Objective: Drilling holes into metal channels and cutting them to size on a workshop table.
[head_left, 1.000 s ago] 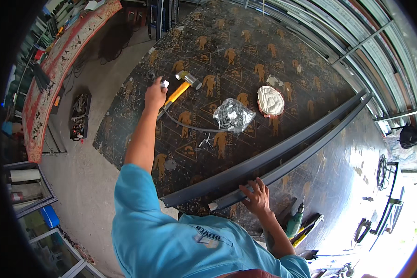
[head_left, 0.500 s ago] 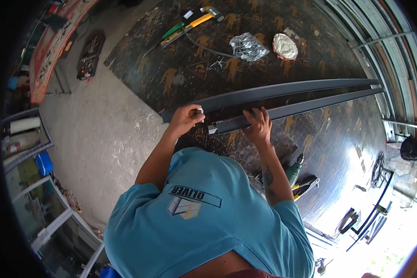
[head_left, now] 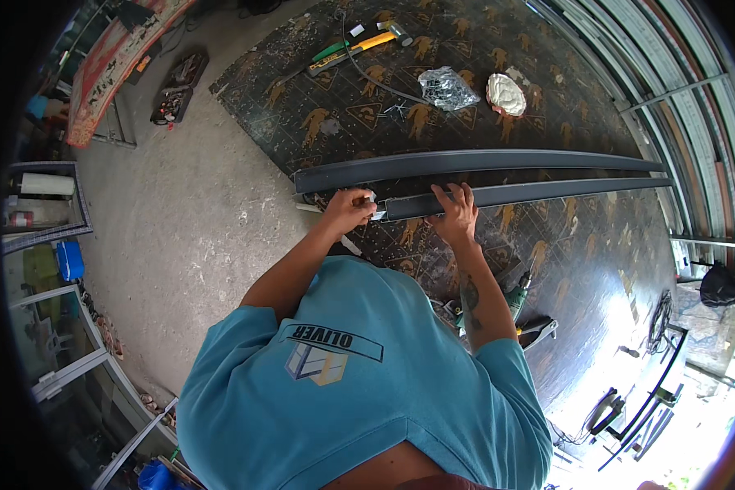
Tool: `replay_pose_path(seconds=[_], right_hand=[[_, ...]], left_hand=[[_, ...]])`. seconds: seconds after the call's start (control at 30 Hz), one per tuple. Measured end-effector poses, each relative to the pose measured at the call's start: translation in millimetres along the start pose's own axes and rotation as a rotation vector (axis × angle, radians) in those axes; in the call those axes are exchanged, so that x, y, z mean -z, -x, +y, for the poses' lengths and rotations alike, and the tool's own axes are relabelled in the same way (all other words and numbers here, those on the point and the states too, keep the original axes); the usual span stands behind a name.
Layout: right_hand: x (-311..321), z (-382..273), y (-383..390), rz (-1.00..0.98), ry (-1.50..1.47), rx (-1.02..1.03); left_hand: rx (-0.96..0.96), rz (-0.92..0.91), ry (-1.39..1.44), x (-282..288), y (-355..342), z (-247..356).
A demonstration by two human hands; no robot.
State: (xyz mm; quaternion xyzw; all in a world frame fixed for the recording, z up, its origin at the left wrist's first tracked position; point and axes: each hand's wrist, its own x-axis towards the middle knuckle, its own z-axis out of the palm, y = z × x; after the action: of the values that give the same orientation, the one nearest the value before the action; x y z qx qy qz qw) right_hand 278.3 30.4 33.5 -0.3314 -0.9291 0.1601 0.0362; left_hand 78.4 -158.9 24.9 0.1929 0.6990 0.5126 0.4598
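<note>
Two long dark grey metal profiles lie side by side, the far profile (head_left: 498, 160) and the near profile (head_left: 572, 189). My right hand (head_left: 456, 216) grips the near profile close to its left end, fingers over the top and thumb on the near side. A silver metal piece (head_left: 380, 215) sticks out of that end. My left hand (head_left: 349, 212) is closed in a pinch on a small whitish piece (head_left: 372, 198), right beside the silver one. Its exact shape is partly hidden by my fingers.
On the dark, patterned board (head_left: 302, 98) lie a yellow-handled hammer (head_left: 376, 41), a clear plastic bag (head_left: 447, 88) and a round white-topped item (head_left: 506, 95). A green drill (head_left: 518, 296) rests by my right forearm. Long metal bars (head_left: 670, 90) stand racked at the right.
My left hand has moved right with the small whitish piece, up to the near profile's end. My right hand stays on that profile. The view has shifted slightly.
</note>
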Motion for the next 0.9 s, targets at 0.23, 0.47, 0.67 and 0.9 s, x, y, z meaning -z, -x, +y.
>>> replay_pose_path(seconds=[0.23, 0.47, 0.67, 0.9], right_hand=[[1, -1, -4, -0.021, -0.004, 0.005], [1, -5, -2, -0.034, -0.010, -0.034], [2, -3, -1, -0.038, -0.013, -0.029], [4, -3, 0, -0.025, -0.037, -0.022]], left_hand=[[-0.048, 0.110, -0.367, -19, -16, -28], [-0.028, 0.113, -0.309, -26, -14, -24], [0.042, 0.085, -0.279, -25, -12, -18], [0.002, 0.026, -0.402, -16, -26, -30]])
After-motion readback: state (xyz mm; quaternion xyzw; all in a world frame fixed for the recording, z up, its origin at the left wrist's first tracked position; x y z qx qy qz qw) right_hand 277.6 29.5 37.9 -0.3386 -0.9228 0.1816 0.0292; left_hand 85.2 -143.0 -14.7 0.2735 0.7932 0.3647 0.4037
